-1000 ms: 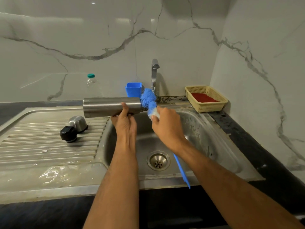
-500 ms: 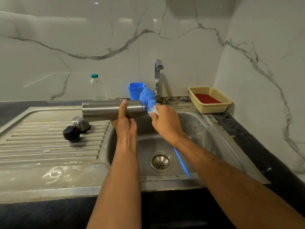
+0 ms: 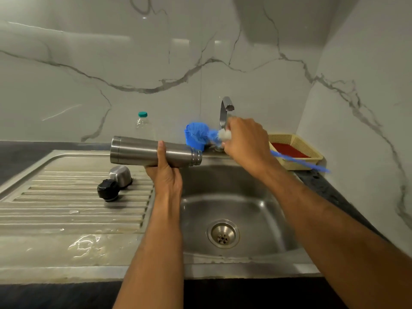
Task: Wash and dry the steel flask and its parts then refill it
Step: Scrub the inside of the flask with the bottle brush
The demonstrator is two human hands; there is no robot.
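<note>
We see the left hand with its grip clamped around the flask, held level above the sink's left edge, open threaded mouth pointing right. The right hand has its grip closed on the brush, whose blurred blue bristles lie just right of the flask mouth, clear of it, the handle trailing right past the wrist. Below and left of the left grip, the steel cup and black stopper rest touching on the drainboard. Behind the right grip stands the tap; right of it, a basket sits on the bench.
</note>
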